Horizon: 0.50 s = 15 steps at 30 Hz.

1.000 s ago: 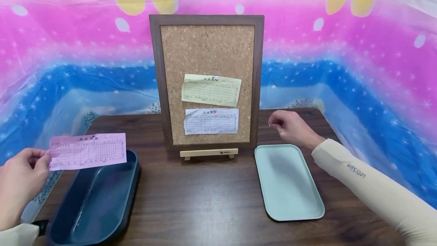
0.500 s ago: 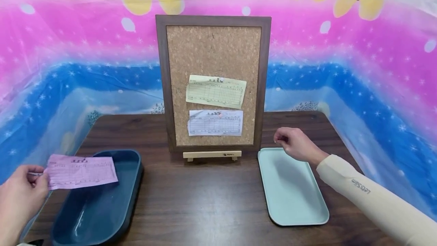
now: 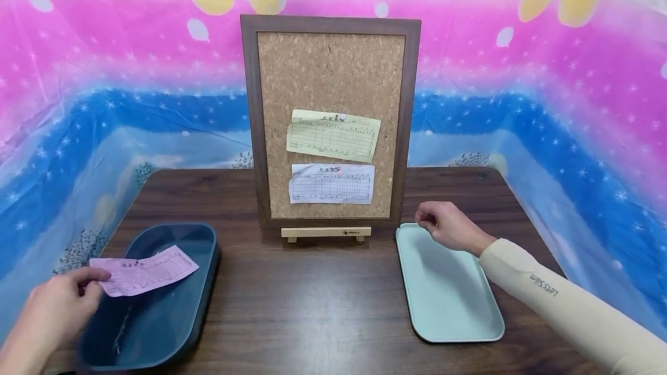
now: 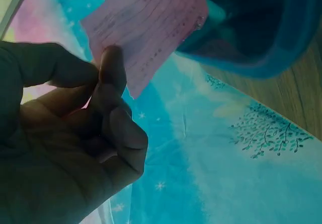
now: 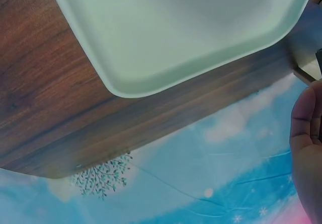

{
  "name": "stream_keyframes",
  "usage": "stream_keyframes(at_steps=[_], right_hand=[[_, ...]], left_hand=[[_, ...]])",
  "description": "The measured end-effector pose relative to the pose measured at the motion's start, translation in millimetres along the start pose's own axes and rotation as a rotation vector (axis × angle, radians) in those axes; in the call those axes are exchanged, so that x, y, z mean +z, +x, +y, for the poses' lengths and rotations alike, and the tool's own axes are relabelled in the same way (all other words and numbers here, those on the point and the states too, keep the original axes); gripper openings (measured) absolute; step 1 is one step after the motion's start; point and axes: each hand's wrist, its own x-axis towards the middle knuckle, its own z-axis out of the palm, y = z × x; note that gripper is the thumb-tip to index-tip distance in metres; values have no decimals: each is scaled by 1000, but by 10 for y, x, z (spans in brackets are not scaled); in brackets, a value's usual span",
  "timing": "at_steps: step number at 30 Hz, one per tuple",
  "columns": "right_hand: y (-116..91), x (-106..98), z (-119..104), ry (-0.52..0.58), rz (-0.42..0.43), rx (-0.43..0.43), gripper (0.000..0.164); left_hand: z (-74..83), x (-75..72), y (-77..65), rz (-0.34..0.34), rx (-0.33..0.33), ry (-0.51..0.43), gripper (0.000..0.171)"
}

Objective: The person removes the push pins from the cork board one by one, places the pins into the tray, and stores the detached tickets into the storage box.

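Note:
My left hand (image 3: 65, 300) pinches a pink slip of paper (image 3: 148, 271) by its left end, between thumb and forefinger. The slip hangs over the dark blue bin (image 3: 200, 311), tilted up towards its right end. Above the far end of the pale green tray (image 3: 453, 305), my right hand (image 3: 453, 227) is held with thumb and forefinger together. A tiny pale thing shows at those fingertips, too small to make out. In the right wrist view, only part of the right hand (image 5: 307, 148) appears, at the edge.
A framed cork board (image 3: 328, 74) stands on a small wooden easel (image 3: 325, 232). Pinned to it are a yellow slip (image 3: 330, 138) and, below that, a white slip (image 3: 330, 187). Brown wooden table (image 3: 302, 305) lies between bin and tray. A patterned cloth (image 3: 130, 68) hangs behind.
The left hand has lowered the pink slip and shifted right with it over the bin. My right hand has sunk slightly towards the tray. The view has shifted a little.

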Motion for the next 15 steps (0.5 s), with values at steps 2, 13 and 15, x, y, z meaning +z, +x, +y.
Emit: stream_keyframes(at_steps=[2, 13, 15], right_hand=[[-8, 12, 10, 14, -13, 7, 26], [-73, 153, 222, 27, -193, 92, 17], [-91, 169, 239, 35, -206, 99, 17]], left_hand=[[3, 30, -17, -92, 8, 9, 21], [142, 157, -52, -239, 92, 55, 9], [148, 194, -63, -265, 107, 59, 8]])
